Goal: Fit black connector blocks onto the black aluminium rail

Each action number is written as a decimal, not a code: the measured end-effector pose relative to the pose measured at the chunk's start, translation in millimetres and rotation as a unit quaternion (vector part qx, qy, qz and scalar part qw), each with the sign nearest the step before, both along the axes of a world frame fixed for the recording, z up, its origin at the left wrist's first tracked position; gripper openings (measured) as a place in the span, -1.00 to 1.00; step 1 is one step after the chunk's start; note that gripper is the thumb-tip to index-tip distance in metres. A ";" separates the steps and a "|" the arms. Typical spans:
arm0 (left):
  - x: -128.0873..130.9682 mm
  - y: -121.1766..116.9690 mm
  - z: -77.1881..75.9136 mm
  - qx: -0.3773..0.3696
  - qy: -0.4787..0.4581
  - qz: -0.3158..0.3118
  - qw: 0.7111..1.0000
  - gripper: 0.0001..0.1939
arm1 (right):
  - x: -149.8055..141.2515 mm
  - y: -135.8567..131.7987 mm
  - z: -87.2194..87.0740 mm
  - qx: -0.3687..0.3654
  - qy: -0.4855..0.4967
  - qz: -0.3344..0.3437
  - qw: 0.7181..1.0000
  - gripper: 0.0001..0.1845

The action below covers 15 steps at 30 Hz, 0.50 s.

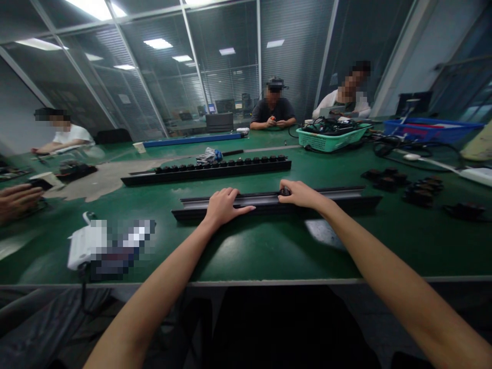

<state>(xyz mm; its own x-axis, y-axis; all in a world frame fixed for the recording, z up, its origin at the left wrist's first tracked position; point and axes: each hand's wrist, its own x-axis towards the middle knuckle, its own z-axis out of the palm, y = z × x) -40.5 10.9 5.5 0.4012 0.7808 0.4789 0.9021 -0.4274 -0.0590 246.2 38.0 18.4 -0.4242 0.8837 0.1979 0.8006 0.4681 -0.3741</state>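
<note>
A long black channel-shaped rail lies across the table in front of me. My left hand is closed over its left half, fingers over the far side and thumb stretched along the near wall. Right of the rail's middle, my right hand pinches a small dark rounded part at the channel. Whether that part touches the channel floor is hidden by my fingers. Farther back, a second black rail carries a row of several small black parts.
Several loose black parts lie to the right. A green basket of cables and a blue tray stand behind. At left are a white adapter and another person's hand. Several people sit around the green table.
</note>
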 end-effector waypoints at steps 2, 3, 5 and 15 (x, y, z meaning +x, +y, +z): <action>0.0 -0.1 0.2 0.000 0.001 0.001 1.000 -0.29 | 0.5 0.0 0.1 -0.001 -0.001 0.000 1.000 -0.76; -0.1 -0.1 0.2 0.000 0.002 0.002 1.000 -0.29 | 0.6 -0.1 0.3 -0.002 -0.002 0.001 1.000 -0.75; -0.4 0.0 0.2 0.000 0.003 0.000 1.000 -0.28 | 0.9 -0.3 0.5 -0.002 -0.003 0.002 1.000 -0.75; -1.4 1.3 -1.4 0.009 0.005 -0.003 1.000 -0.27 | 5.4 0.9 0.4 -0.003 -0.015 0.001 1.000 -0.74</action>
<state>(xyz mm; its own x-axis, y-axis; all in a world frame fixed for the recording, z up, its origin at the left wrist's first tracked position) -42.0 12.3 4.1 0.4113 0.7696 0.4884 0.8986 -0.4323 -0.0756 251.6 38.9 18.8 -0.4309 0.8843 0.1800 0.8105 0.4670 -0.3535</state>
